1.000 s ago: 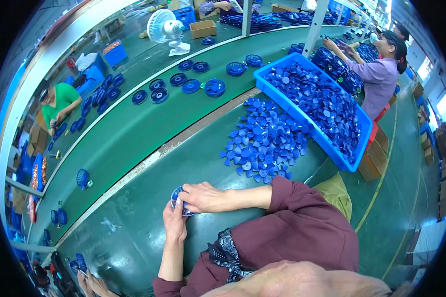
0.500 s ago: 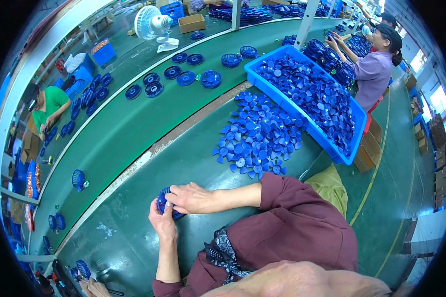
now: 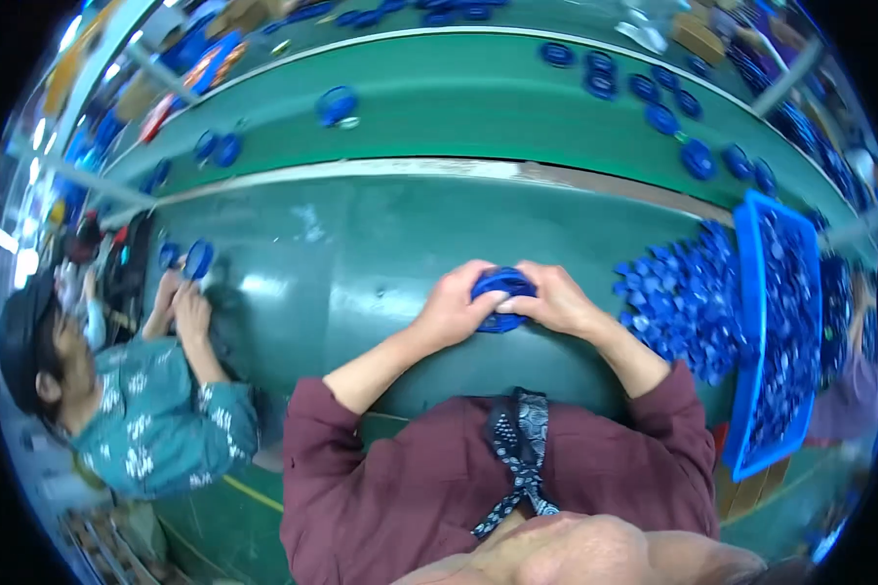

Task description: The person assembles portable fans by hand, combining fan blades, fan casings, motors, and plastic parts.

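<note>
Dark-green glossy worktop (image 3: pixel 361 234) fills my view. Near the middle, one round blue plastic grille (image 3: pixel 503 281) sits clamped between left hand (image 3: pixel 458 302) and right hand (image 3: pixel 556 297), fingers around it; I judge it's being worked two-handed, calling next for even thumb pressure. Towards three o'clock: one blue plastic blade heap (image 3: pixel 683 302), pieces uncountable, then one bright-blue rectangular tray (image 3: pixel 749 390).

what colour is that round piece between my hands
The round piece is deep blue, shown best in the head view.

Round part (image 3: pixel 502 281) left of blade pile (image 3: pixel 688 297) and tray (image 3: pixel 751 331), conveyor belt (image 3: pixel 439 107) behind the worktop (image 3: pixel 380 229).
</note>
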`<state>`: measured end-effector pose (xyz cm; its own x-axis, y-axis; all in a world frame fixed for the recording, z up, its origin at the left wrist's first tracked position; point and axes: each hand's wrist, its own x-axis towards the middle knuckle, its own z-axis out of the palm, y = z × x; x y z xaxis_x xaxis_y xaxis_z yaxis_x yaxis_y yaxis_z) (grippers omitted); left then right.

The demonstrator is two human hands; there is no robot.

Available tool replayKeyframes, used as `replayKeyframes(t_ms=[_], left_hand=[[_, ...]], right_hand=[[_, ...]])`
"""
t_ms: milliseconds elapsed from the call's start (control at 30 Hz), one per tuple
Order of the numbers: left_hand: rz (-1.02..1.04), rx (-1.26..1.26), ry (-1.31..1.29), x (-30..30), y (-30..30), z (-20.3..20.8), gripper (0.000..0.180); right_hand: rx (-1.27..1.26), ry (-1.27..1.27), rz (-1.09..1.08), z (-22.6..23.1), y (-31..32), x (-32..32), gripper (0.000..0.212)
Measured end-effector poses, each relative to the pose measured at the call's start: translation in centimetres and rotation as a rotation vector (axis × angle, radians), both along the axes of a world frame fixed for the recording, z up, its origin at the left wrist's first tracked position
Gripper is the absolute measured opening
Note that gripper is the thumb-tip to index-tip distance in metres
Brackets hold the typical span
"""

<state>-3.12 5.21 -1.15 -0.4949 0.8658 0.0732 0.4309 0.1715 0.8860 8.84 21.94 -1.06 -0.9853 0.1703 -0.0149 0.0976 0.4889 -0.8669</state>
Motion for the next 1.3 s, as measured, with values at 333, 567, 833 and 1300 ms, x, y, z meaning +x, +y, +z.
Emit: replayKeyframes(t_ms=[333, 567, 833, 1300], left_hand=[[0.431, 0.035, 0.425, -20.1, 6.3, -3.2, 0.048], [0.567, -0.289, 0.885, -35.4, 7.4, -4.1, 0.059], [0.433, -0.58, 1.146, -37.1, 8.8, -5.8, 0.03], [-0.213, -0.118, 1.13, -11.0, 4.0, 1.6, 0.01]], right_hand=[[-0.589, 0.075, -0.561, -1.6, 9.5, -6.2, 0.034], [0.017, -0.047, -0.317, -1.3, 6.4, 2.9, 0.028], [0.995, -0.213, -0.924, -1.2, 21.4, 11.4, 0.031], [0.734, -0.022, -0.399, 0.3, 16.2, 6.7, 0.034]])
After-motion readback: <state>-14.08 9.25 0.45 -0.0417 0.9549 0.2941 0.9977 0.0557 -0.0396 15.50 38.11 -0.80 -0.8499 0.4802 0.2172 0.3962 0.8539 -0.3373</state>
